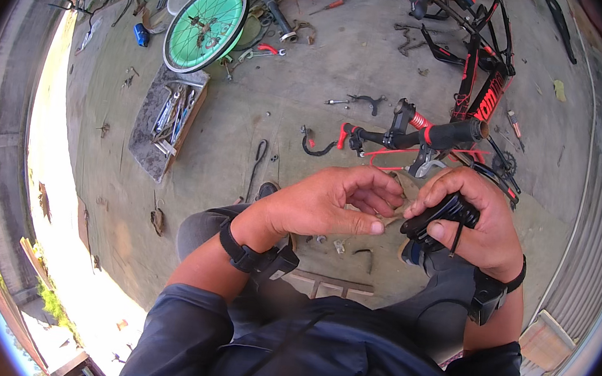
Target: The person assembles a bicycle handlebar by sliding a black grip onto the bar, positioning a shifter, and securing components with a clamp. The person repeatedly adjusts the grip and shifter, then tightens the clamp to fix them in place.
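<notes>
In my right hand (477, 217) is a black ridged part (444, 221) that looks like a coil spring; its exact kind is hard to make out. The fingers and thumb wrap round it, and a thin black stem points down from it. My left hand (351, 202) is just to its left, fingers loosely curled and thumb held apart, with nothing visible gripped. Beyond both hands lies a black and red bicycle frame (483, 97). Its head tube (457, 135) and a red spring (420, 120) are close to my right hand.
At the left is a tray of wrenches (173, 112). A wheel with a green disc (206, 29) stands behind it. Brake arms (368, 103), a black curved lever (316, 145) and small hardware (339, 245) lie on the ground mat. A corrugated wall (601, 197) runs along the right.
</notes>
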### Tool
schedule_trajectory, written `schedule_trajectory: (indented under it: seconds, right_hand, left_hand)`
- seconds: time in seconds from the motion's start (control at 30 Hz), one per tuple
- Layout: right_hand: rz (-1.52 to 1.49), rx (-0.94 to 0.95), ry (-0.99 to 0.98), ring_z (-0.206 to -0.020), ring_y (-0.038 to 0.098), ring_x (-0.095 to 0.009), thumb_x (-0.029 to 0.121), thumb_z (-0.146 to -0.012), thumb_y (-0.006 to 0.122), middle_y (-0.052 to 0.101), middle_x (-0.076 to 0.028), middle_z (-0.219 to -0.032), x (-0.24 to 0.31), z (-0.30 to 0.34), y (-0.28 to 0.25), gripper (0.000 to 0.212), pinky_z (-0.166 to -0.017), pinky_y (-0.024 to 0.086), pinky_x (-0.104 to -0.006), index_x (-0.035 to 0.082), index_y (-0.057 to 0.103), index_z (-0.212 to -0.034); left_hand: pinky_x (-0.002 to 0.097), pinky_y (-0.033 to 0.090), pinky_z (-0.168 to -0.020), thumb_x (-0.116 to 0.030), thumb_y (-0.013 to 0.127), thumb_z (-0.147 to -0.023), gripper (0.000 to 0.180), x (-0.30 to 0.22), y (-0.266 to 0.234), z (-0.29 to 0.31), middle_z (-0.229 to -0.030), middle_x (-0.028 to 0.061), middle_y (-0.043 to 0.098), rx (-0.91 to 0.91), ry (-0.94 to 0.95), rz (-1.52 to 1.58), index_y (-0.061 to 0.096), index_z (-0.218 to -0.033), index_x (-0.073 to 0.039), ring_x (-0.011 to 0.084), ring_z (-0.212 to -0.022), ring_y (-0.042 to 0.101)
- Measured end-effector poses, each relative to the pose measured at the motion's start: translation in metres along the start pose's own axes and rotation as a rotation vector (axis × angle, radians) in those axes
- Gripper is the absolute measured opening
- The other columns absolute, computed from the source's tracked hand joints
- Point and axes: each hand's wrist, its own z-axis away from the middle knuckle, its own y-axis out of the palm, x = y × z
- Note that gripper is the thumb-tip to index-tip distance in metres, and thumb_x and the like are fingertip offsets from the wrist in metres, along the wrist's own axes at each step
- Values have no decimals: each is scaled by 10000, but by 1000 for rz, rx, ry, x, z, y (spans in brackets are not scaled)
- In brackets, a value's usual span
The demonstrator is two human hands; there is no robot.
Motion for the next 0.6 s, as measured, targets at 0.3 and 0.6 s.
schedule_trajectory:
  seconds: [0.3, 0.6]
  right_hand:
    - [201, -223, -257, -1014, 644, -173, -29, -878, 715, 660, -72, -1071, -32, -25, 48, 208, -886, 527, -324, 27, 601, -1044]
    - [579, -220, -341, -1018, 659, -316, -21, -822, 685, 672, -142, -1089, -32, -28, 52, 228, -907, 525, -394, 9, 623, -1040]
  left_hand:
    - [385, 397, -1139, -177, 838, -868, 890, 14, 15, 3, -1518, 84, 458, -80, 41, 379, 317, -1570, -11, 204, -1397, 457]
    - [306, 555, -884, -358, 677, -1013, 604, 29, 18, 5, -1265, 59, 617, -175, 57, 346, 440, -1468, -38, 138, -1058, 629]
